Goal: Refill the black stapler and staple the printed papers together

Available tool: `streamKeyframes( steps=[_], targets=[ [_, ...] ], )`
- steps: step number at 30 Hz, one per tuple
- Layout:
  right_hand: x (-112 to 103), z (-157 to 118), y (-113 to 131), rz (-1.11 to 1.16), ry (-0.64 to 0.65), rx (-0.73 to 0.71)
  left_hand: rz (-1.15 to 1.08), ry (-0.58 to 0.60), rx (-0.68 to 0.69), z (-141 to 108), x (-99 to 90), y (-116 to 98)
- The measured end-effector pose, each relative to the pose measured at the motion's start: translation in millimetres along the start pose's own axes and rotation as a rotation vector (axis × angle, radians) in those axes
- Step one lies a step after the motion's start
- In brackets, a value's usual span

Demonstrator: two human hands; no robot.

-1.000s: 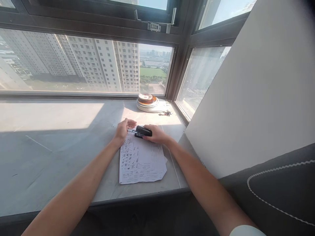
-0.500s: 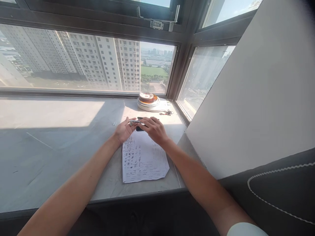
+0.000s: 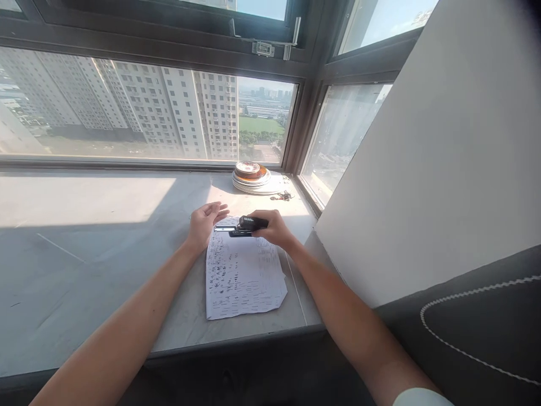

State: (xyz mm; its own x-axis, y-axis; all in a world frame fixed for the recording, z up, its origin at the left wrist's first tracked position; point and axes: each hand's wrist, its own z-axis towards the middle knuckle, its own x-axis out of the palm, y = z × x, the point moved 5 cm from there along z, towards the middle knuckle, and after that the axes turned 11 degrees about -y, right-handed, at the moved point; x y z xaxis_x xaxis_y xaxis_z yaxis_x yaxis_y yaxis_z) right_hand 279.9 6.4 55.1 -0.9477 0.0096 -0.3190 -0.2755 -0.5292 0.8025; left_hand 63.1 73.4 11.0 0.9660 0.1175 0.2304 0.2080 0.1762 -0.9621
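Note:
A black stapler (image 3: 245, 223) is gripped in my right hand (image 3: 273, 226), held above the upper part of a sheet of paper. Its silvery metal staple channel (image 3: 225, 229) sticks out to the left. My left hand (image 3: 204, 223) is just left of that channel's end, fingers partly bent and apart, with nothing visible in them. Beneath both hands lies the white sheet of paper (image 3: 249, 276), covered with handwriting and many short dashes, its lower right corner cut off or folded.
A stack of plates and round dishes (image 3: 251, 179) stands near the window corner, with a small dark tangled item (image 3: 282, 196) beside it. The grey sill (image 3: 105, 270) runs along the window. A white slanted panel (image 3: 422, 158) and a beaded cord (image 3: 448, 338) are on the right.
My left hand has come away from the stapler to the left. My right hand has lowered the stapler toward me, and its metal channel now shows more fully. The view has shifted slightly.

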Motion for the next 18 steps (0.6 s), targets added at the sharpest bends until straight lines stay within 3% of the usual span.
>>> streamKeyframes(
  steps=[3, 8, 10, 15, 18],
  targets=[
    [10.4, -2.3, 1.4, 0.064, 0.151, -0.005, 0.080, 0.060, 0.073, -4.2, 5.5, -6.5],
    [23.8, -5.5, 4.8, -0.075, 0.279, -0.120, 0.064, 0.233, 0.210, -17.2, 19.9, -24.9],
    [23.2, -3.8, 8.0, -0.091, 0.212, -0.139, 0.071, 0.290, 0.232, -22.6, 24.0, -29.8],
    [9.3, 3.2, 9.0, -0.136, -0.150, -0.066, 0.129, 0.344, 0.202, -29.5, 27.5, -30.0],
    [8.1, 3.5, 10.8, -0.145, -0.194, -0.112, 0.118, 0.357, 0.171, -31.1, 28.5, -27.7]
  ],
)
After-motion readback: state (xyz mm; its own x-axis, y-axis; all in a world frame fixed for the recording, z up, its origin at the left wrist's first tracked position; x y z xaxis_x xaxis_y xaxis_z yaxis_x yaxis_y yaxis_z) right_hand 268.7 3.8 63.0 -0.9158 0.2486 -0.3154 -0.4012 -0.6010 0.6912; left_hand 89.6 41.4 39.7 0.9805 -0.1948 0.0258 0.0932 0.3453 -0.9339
